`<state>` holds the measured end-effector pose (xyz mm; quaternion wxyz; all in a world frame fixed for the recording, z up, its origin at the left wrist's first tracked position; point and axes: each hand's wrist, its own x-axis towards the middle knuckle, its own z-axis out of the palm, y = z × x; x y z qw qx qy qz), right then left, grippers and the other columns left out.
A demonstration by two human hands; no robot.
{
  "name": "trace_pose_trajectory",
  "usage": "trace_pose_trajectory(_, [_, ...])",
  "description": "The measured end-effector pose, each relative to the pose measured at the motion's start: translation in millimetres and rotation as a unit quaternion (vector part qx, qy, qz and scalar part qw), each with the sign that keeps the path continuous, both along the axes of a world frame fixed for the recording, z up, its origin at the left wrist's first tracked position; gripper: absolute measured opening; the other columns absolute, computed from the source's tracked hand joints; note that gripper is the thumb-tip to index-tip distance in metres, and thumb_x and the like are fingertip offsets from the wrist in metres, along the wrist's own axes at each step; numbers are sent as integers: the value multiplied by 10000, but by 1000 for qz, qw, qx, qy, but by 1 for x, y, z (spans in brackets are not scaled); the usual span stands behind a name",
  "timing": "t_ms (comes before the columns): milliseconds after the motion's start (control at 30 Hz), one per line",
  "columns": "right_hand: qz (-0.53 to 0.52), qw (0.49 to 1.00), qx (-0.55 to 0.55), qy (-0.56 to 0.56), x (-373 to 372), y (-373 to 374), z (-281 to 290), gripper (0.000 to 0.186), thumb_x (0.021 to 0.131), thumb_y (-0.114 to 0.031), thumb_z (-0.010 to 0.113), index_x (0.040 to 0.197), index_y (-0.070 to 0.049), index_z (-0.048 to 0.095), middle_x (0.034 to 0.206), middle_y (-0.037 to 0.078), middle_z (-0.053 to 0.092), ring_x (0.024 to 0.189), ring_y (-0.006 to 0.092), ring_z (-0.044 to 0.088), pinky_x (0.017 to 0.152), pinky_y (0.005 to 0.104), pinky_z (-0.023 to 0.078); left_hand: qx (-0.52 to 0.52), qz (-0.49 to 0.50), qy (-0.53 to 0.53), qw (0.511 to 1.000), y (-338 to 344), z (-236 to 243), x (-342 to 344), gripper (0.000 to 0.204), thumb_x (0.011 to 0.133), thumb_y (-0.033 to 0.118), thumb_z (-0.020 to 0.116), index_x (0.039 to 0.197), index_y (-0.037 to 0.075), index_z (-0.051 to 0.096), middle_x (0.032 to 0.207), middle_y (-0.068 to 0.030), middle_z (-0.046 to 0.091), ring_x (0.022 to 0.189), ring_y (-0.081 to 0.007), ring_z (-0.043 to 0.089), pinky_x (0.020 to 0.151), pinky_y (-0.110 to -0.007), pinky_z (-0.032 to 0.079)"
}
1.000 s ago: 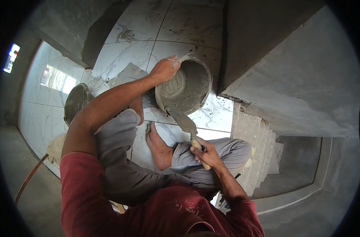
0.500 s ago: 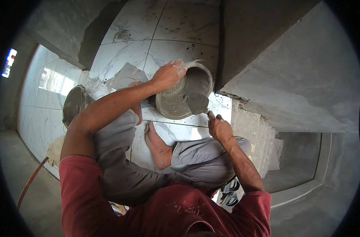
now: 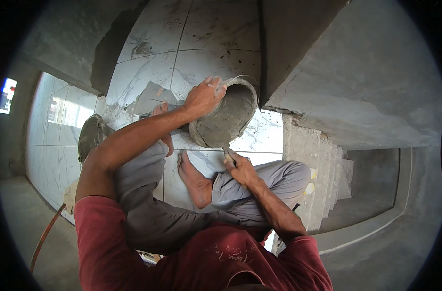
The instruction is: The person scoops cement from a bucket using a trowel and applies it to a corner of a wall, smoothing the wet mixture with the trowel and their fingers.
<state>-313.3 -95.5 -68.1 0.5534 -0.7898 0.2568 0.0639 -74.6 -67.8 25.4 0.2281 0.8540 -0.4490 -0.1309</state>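
We've got the bucket point(image 3: 240, 93) just above centre frame, tipped toward us. Likely heavy with soft, wet mortar point(image 3: 218, 123), so we'd grab the rim point(image 3: 255, 101). Our left hand point(image 3: 204, 99) is curled over its upper-left side; can't tell if that's rim or wire point(image 3: 246, 76). Our right hand point(image 3: 242, 170), elbow bent, is wrapped round the trowel point(image 3: 226, 151), blade hard to make out.

Glossy marbled tiles point(image 3: 196, 65), matt grey mortar point(image 3: 226, 121), cloth trousers point(image 3: 158, 211), rough concrete steps point(image 3: 303, 165)
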Motion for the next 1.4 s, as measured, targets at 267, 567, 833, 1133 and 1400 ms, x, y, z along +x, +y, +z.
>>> trace_pose_trajectory(267, [-42,992,31,-111,-11,-1,13,432,900,-234,530,1279,-28,493,1095,285,590,1051,431,556,898,413,441,-22,-33,-19,999,1,-1,15,458,946,353,408,1149,-48,496,1104,-253,534,1005,-427,536,855,-464,434])
trace_pose_trajectory(567, [32,961,-273,-6,14,-64,17,445,819,-147,520,1225,24,465,921,340,586,862,455,604,782,498,490,-58,-38,-45,997,6,-12,22,412,950,340,399,1082,-34,512,1050,-258,543,977,-434,534,832,-471,437])
trace_pose_trajectory(833, [189,850,-486,79,65,-64,56,365,824,-83,511,1170,29,546,1007,249,607,830,307,663,638,353,552,-14,-53,-48,997,-8,-3,14,436,957,351,404,1120,-36,520,1096,-256,549,1002,-439,528,847,-455,416])
trace_pose_trajectory(1133, [355,832,-417,88,110,-50,93,204,828,-152,546,888,-69,723,946,121,695,929,278,665,762,375,534,-15,-92,-33,995,-5,-8,15,390,958,341,408,1092,-9,517,1049,-235,549,985,-436,521,827,-461,412])
trace_pose_trajectory(1400, [350,885,-297,73,109,-66,133,264,719,-81,645,967,1,687,1006,192,665,922,343,654,755,413,526,-32,-109,-1,994,1,-4,17,390,948,351,435,1083,1,541,1062,-211,544,973,-414,534,814,-450,424])
